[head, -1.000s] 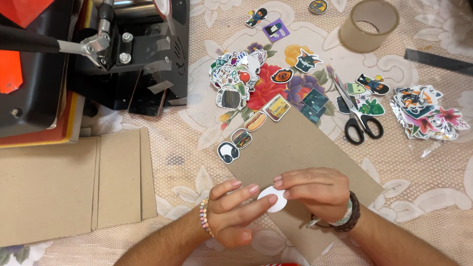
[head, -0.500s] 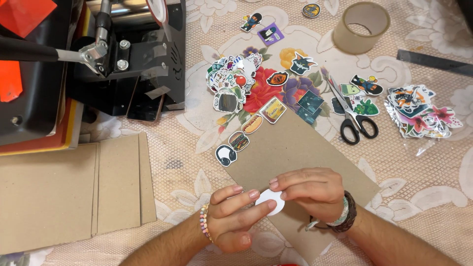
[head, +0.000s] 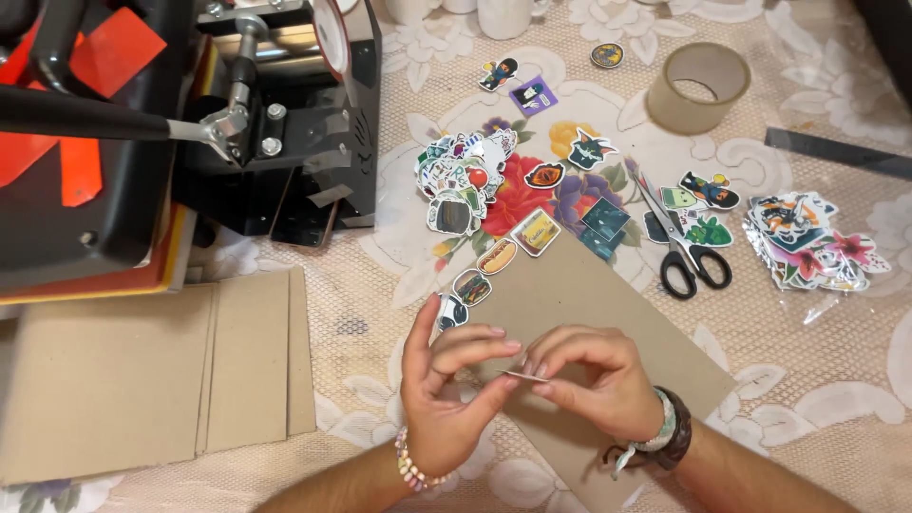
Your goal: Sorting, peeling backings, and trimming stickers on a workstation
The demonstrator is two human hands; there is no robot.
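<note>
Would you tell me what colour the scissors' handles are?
Black, in the head view: the scissors lie right of the stickers.

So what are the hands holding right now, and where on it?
A small white sticker, seen edge-on, pinched at its edges between the fingertips of the left hand and right hand.

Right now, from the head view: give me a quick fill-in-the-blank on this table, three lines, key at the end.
Both hands, left hand and right hand, pinch a thin sticker above a sheet of brown ____.
The black-handled ____ lie right of the loose sticker pile.
The tape roll lies ____ the scissors in the picture.

Missing: cardboard; scissors; above
</note>
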